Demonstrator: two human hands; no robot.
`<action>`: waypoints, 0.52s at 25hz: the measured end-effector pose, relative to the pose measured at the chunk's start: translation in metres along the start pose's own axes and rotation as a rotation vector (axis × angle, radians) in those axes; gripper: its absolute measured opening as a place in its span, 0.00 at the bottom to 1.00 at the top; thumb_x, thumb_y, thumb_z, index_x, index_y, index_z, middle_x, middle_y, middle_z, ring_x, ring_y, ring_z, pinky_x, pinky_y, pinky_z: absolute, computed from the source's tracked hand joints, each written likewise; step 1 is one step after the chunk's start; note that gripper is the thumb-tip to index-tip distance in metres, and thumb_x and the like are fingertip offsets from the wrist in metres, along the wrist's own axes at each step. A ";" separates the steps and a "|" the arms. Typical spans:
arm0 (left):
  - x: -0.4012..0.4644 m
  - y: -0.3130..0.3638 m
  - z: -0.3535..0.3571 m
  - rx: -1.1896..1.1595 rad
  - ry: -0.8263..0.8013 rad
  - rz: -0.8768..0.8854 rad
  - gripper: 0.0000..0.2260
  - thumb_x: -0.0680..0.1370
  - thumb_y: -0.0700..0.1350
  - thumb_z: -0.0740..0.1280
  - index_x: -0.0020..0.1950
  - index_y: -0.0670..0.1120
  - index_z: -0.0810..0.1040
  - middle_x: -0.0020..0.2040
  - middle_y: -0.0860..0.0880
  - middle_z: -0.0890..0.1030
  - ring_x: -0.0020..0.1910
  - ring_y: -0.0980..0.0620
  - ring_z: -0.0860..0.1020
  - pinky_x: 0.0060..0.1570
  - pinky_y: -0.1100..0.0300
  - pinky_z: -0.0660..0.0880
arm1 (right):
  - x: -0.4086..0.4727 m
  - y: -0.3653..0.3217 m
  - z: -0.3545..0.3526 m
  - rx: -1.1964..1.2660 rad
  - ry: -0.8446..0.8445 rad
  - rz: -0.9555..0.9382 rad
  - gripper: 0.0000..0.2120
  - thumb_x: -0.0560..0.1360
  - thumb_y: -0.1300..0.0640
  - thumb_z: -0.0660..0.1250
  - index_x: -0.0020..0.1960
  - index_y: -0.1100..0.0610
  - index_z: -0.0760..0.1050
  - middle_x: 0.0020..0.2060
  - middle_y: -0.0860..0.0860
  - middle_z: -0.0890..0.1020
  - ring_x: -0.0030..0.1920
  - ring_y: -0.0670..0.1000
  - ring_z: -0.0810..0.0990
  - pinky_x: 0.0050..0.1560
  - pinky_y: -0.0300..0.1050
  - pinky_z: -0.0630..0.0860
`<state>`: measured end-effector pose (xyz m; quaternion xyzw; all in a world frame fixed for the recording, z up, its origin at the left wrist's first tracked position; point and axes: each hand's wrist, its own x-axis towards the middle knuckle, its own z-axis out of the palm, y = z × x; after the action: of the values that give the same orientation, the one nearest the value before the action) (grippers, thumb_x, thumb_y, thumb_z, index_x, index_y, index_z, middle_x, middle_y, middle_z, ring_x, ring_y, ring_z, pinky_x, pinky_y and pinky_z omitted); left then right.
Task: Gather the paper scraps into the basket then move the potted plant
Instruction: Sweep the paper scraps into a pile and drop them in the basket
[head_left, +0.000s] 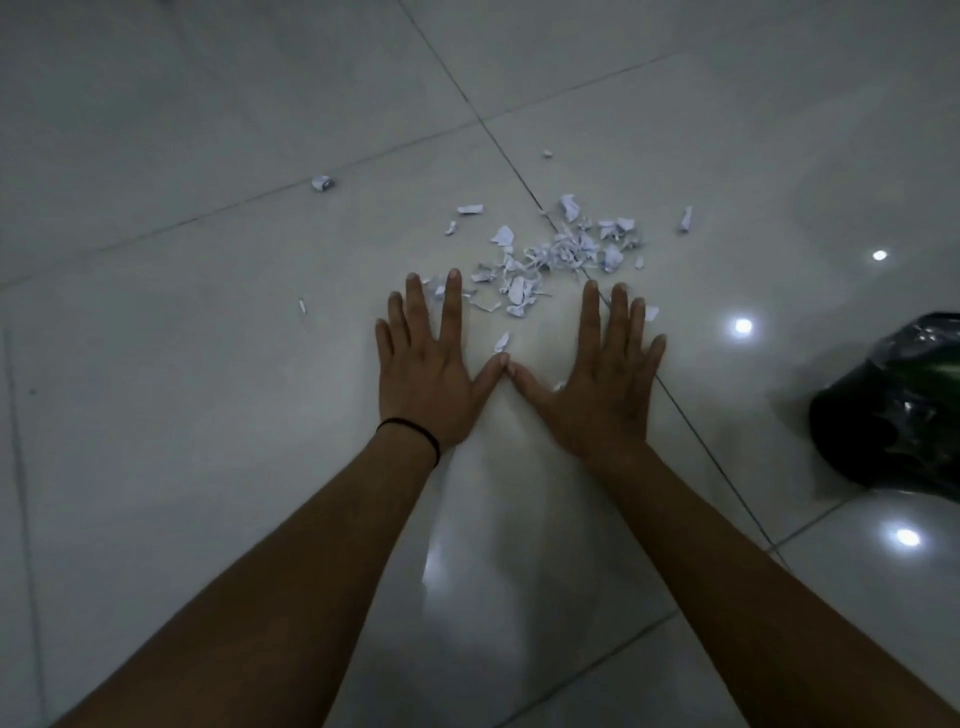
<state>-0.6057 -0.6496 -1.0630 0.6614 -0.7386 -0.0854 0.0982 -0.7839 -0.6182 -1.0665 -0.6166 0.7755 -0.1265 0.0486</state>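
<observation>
Left hand (423, 374): I keep fingers straight, released, flat on the glossy grey tiled floor (208, 415).
Right hand (605, 384): likewise released (thumbs touching), walling the torn white paper scraps (550, 254) for sweeping.

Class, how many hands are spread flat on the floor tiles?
2: the left hand, wearing a black wristband, and the right hand beside it, thumbs almost touching.
</observation>
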 end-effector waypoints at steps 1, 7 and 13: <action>0.013 0.001 0.001 0.007 0.005 -0.012 0.42 0.74 0.73 0.51 0.80 0.53 0.39 0.80 0.39 0.47 0.78 0.35 0.50 0.74 0.38 0.53 | 0.019 0.000 0.002 0.005 0.000 -0.010 0.54 0.68 0.21 0.55 0.82 0.51 0.41 0.81 0.56 0.48 0.81 0.59 0.45 0.77 0.68 0.48; 0.055 0.002 0.010 0.029 -0.019 0.075 0.39 0.76 0.71 0.52 0.80 0.56 0.42 0.80 0.44 0.52 0.78 0.42 0.52 0.76 0.41 0.50 | 0.099 0.002 0.016 0.005 0.111 -0.040 0.50 0.71 0.24 0.54 0.82 0.52 0.44 0.81 0.56 0.51 0.81 0.59 0.48 0.76 0.68 0.50; 0.052 0.013 -0.008 0.133 -0.068 0.023 0.38 0.75 0.72 0.52 0.80 0.55 0.48 0.79 0.44 0.58 0.77 0.42 0.56 0.75 0.40 0.51 | 0.102 -0.001 0.007 0.053 0.124 -0.042 0.45 0.74 0.27 0.53 0.82 0.52 0.50 0.80 0.56 0.55 0.81 0.59 0.50 0.77 0.66 0.50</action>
<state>-0.6214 -0.7001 -1.0506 0.6548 -0.7531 -0.0573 0.0297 -0.8056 -0.7177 -1.0647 -0.6224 0.7602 -0.1857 0.0141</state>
